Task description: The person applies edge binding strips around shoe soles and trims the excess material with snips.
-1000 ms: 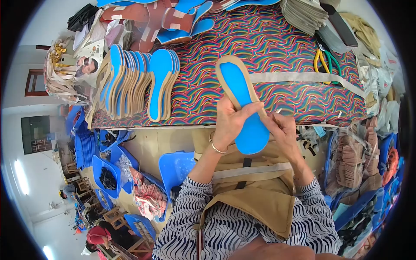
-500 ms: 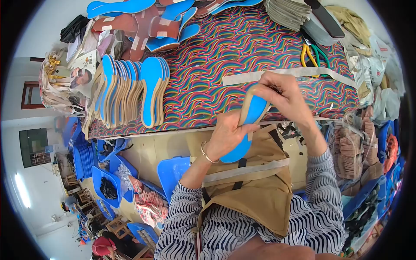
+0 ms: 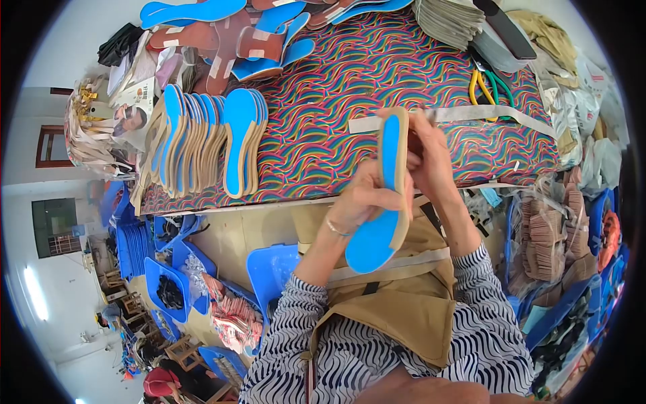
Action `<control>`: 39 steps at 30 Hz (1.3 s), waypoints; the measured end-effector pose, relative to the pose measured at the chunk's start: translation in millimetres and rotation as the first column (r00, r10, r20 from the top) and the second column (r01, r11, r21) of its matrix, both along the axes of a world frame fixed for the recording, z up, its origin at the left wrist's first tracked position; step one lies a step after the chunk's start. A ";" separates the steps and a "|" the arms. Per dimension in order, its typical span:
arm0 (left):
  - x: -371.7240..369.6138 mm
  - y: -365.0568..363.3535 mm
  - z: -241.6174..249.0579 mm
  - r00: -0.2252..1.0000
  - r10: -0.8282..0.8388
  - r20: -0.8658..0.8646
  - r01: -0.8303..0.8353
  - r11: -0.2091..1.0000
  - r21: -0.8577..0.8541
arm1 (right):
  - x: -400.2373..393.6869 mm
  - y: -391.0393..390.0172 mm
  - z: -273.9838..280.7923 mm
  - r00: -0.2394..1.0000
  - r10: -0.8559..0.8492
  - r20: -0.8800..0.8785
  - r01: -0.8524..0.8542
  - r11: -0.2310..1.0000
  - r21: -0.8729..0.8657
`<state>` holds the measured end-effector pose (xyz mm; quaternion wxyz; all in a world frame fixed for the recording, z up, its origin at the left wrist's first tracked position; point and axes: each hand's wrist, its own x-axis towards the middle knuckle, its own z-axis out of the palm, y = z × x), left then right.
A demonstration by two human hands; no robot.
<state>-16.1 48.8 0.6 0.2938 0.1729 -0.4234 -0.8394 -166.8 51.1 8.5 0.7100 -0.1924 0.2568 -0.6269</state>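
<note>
A blue insole point(image 3: 372, 242) with a tan rim stands nearly upright in front of me, its wide end low. My left hand point(image 3: 355, 200) is closed around its middle, thumb across the blue face. Beside the narrow upper end is my right hand point(image 3: 434, 161), its fingers curled against the insole's edge; the fingertips are partly hidden and blurred. On the patterned table point(image 3: 316, 135) to the left stand a long row of similar insoles point(image 3: 192, 141) and a shorter stack point(image 3: 237, 145). Behind my right hand lies a pale strip point(image 3: 484, 113).
Yellow- and green-handled scissors point(image 3: 490, 91) lie at the right back, near grey stacked pieces point(image 3: 449, 23). Brown and blue pieces point(image 3: 259, 44) pile up at the back left. Blue chairs and bins point(image 3: 270, 266) stand below the table edge; a light blue scrap point(image 3: 491, 196) shows at right.
The insole has turned more upright, its blue face towards me. My right hand has moved from gripping its top end to its right side. A light blue scrap now shows at lower right.
</note>
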 end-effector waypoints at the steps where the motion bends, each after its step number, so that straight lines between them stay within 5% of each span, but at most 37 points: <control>1: -6.7 1.1 -5.4 0.944 -0.120 -0.306 0.153 0.984 0.086 | 1.7 -5.6 -6.8 1.000 -0.002 0.002 0.002 1.000 -0.001; 4: -12.2 8.6 2.8 0.929 -0.008 -0.370 0.116 0.956 0.270 | 8.7 -13.2 -16.6 0.992 -0.126 -0.016 0.126 0.992 -0.030; 5: -7.1 11.7 12.0 0.988 0.036 -0.150 0.003 0.968 0.251 | 0.3 -11.4 -9.8 0.990 -0.118 -0.073 0.113 0.991 -0.072; 6: -5.2 12.3 20.9 0.989 0.041 -0.144 -0.004 0.968 0.251 | -5.2 -10.6 -4.6 0.985 -0.114 -0.131 0.100 0.988 -0.115; 8: -2.3 12.6 31.1 0.974 0.164 0.159 -0.200 0.950 0.241 | -8.4 -11.1 -10.7 0.974 -0.134 -0.182 0.109 0.984 -0.143; 10: 4.5 8.5 22.2 0.968 0.162 0.192 -0.180 0.981 0.077 | -8.0 -10.2 -14.8 0.870 -0.221 -0.440 0.168 0.973 -0.157; 13: 2.5 8.1 8.3 0.897 0.307 0.317 -0.271 0.951 -0.151 | -8.4 -10.3 -15.6 0.864 -0.234 -0.445 0.175 0.970 -0.170; 15: 0.4 1.1 -5.5 0.771 0.540 0.337 -0.329 0.791 -0.516 | -10.6 -9.7 -15.3 0.852 -0.233 -0.468 0.169 0.970 -0.175; 18: -0.6 -4.2 14.4 0.773 0.487 0.406 -0.418 0.873 -0.250 | -9.7 -5.8 -7.0 0.808 -0.242 -0.536 0.157 0.967 -0.201; 21: -0.4 -14.5 -8.6 0.772 0.557 0.305 -0.411 0.804 -0.429 | -4.2 -3.7 -2.5 0.731 -0.341 -0.591 0.189 0.933 -0.305; 25: 1.2 -3.8 -8.0 0.797 0.524 0.301 -0.342 0.802 -0.490 | -1.1 -3.2 -15.9 0.782 -0.328 -0.530 0.252 0.944 -0.213; 30: -0.7 -0.8 -7.3 0.732 0.643 0.225 -0.504 0.733 -0.457 | 16.4 11.8 -13.3 0.837 -0.295 -0.461 0.307 0.950 -0.051; 36: 8.8 -19.2 -8.8 0.612 0.775 0.159 -0.652 0.608 -0.453 | 16.3 45.8 -26.3 0.688 0.087 -0.720 -0.012 0.994 0.109; 39: 15.2 -28.2 -1.9 0.611 0.777 0.151 -0.714 0.623 -0.319 | 19.1 53.0 -27.2 0.558 -0.118 -0.821 -0.050 0.983 -0.175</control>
